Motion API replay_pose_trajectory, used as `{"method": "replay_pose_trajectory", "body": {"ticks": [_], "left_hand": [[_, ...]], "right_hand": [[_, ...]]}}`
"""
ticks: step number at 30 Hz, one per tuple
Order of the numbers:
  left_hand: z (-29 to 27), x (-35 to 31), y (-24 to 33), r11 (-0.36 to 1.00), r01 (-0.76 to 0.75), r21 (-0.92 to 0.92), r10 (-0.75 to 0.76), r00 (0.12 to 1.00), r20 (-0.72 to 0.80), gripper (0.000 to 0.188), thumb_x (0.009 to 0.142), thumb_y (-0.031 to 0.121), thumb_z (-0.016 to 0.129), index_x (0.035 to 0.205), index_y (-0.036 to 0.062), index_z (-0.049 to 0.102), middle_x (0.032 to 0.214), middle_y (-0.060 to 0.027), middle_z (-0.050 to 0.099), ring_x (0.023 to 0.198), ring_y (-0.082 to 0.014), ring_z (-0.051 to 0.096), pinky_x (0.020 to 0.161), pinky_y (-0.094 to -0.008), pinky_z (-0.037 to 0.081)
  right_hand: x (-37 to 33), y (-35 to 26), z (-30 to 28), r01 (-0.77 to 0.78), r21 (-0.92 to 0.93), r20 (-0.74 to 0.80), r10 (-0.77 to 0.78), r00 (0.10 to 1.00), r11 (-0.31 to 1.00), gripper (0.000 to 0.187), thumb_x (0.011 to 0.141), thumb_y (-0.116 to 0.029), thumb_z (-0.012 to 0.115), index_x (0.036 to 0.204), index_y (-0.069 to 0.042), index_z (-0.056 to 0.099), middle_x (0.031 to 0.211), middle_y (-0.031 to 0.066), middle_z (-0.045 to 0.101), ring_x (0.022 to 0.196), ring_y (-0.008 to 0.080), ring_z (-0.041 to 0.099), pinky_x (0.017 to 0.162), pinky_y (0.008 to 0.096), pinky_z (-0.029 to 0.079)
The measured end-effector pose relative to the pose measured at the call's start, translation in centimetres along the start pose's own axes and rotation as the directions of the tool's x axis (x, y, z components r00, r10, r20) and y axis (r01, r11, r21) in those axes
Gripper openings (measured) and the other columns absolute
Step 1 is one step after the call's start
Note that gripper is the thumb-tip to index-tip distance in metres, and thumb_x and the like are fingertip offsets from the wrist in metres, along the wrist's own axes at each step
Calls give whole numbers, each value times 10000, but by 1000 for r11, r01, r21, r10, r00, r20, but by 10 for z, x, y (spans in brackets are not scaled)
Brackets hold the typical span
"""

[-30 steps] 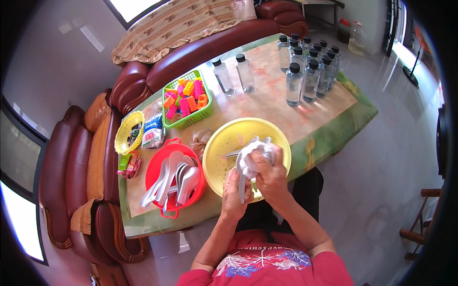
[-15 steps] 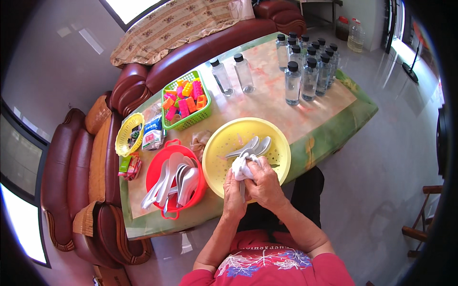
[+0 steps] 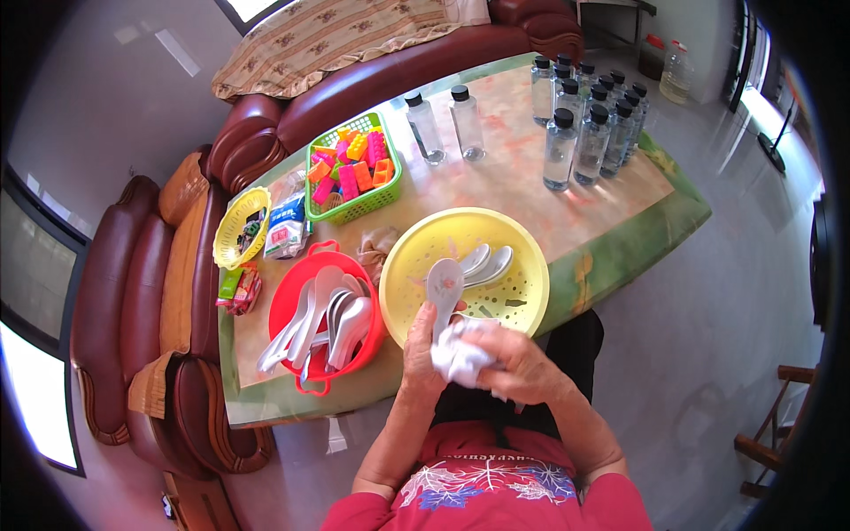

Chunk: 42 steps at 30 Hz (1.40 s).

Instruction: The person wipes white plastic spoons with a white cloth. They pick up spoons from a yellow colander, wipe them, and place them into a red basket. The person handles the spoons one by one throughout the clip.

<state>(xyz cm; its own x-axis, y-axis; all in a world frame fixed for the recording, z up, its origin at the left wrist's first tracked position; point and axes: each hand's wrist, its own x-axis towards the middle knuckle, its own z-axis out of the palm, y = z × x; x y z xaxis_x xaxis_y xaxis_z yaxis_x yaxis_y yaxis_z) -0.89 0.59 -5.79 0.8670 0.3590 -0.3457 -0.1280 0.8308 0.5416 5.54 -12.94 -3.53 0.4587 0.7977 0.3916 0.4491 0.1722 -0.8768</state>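
Observation:
My left hand [image 3: 422, 354] grips a white soup spoon [image 3: 444, 285] with a reddish pattern in its bowl, held upright over the near side of a yellow perforated basin [image 3: 403, 257]. A white cloth [image 3: 462, 354] is bunched in my right hand [image 3: 522, 363], wrapped against the spoon's lower part, which it hides. Two or more white spoons [image 3: 489, 264] lie in the yellow basin. Left of it stands a red colander [image 3: 379, 341] with two handles, filled with several white spoons and larger ladle-like spoons [image 3: 310, 310], their handles over its near-left rim.
A green basket [image 3: 391, 193] of colourful building blocks, a small yellow basket [image 3: 226, 252] and plastic packets [image 3: 288, 226] sit on the table's left. Several black-capped clear bottles [image 3: 560, 150] stand at the far right, two more [image 3: 466, 124] at the far middle. Red-brown sofas [image 3: 354, 84] border the table.
The spoon's bowl, earlier covered by the cloth, now shows above my left hand. My right hand and the cloth have moved down toward me. The view has shifted slightly.

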Motion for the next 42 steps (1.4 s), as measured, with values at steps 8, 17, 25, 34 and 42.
{"method": "replay_pose_trajectory", "body": {"ticks": [8, 17, 25, 34, 42], "left_hand": [[-24, 3, -16, 990, -133, -37, 137, 934, 330, 393, 984, 274, 328, 1309, 59, 383, 1177, -82, 533, 971, -163, 577, 810, -299, 505], [-14, -1, -18, 998, -51, 26, 47, 987, 153, 353, 980, 223, 350, 1288, 57, 395, 1175, -75, 527, 1058, -176, 535, 896, -308, 455], [-15, 4, -11, 999, -25, -44, 31, 989, 143, 346, 971, 246, 353, 1235, 36, 434, 1126, -132, 568, 981, -202, 576, 822, -356, 497], [-21, 8, -17, 994, -105, 6, 104, 990, 98, 355, 972, 267, 376, 1242, 47, 444, 1117, -112, 576, 973, -189, 579, 856, -360, 484], [-15, 1, -13, 982, -152, 115, 142, 986, 89, 341, 972, 260, 389, 1230, 50, 462, 1124, -93, 574, 1003, -179, 570, 867, -329, 471]], "right_hand": [[36, 19, 21, -196, -714, -332, -79, 940, 672, 435, 695, -97, 620, 1125, -70, 565, 937, 141, 523, 669, 294, 627, 532, 384, 523], [25, 2, 7, -242, -591, -153, 188, 970, 770, 379, 725, -120, 608, 1100, -82, 571, 962, 166, 509, 713, 354, 607, 630, 428, 512], [6, 2, 5, -121, -443, -25, 123, 992, 889, 314, 725, -130, 594, 1038, -107, 575, 949, 166, 526, 704, 359, 606, 651, 441, 513], [-3, 3, 0, -113, -364, -126, 71, 990, 925, 408, 700, -131, 635, 1101, -103, 568, 931, 161, 531, 789, 352, 595, 674, 437, 491], [9, -1, 9, -153, -553, -86, 127, 988, 819, 399, 714, -116, 620, 1109, -112, 564, 943, 156, 518, 673, 338, 604, 603, 444, 503]]}}
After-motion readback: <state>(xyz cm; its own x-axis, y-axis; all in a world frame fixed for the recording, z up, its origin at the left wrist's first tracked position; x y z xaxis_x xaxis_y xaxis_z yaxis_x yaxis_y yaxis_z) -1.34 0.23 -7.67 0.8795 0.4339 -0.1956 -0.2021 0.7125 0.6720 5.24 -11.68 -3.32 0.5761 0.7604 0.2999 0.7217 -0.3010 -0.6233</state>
